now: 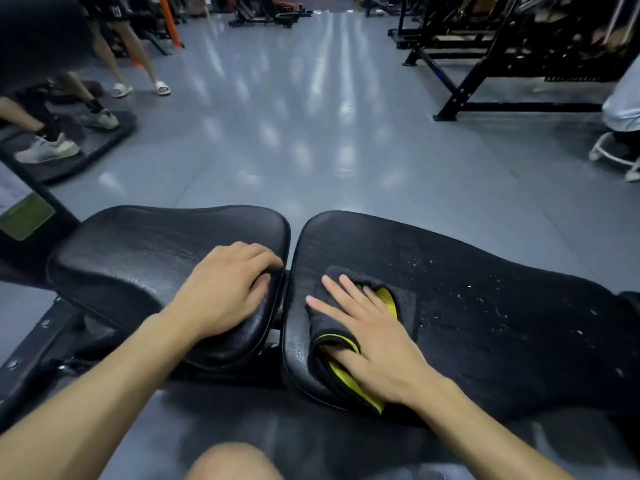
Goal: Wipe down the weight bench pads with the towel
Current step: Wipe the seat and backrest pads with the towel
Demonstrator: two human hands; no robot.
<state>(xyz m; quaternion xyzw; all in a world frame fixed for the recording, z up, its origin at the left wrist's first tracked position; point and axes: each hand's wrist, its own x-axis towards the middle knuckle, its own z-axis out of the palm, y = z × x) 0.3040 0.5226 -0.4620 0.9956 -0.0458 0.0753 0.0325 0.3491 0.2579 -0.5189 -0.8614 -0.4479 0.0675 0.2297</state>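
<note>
Wiping under way: right hand (374, 337), fingers flat, presses towel (346, 344) on back pad (485, 289); left hand (225, 289) curls over seat pad (156, 244) edge; droplets beyond the right hand likely come next.

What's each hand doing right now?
Left hand: fingers curled over the left pad edge.
Right hand: open, pressing the towel flat.
</note>
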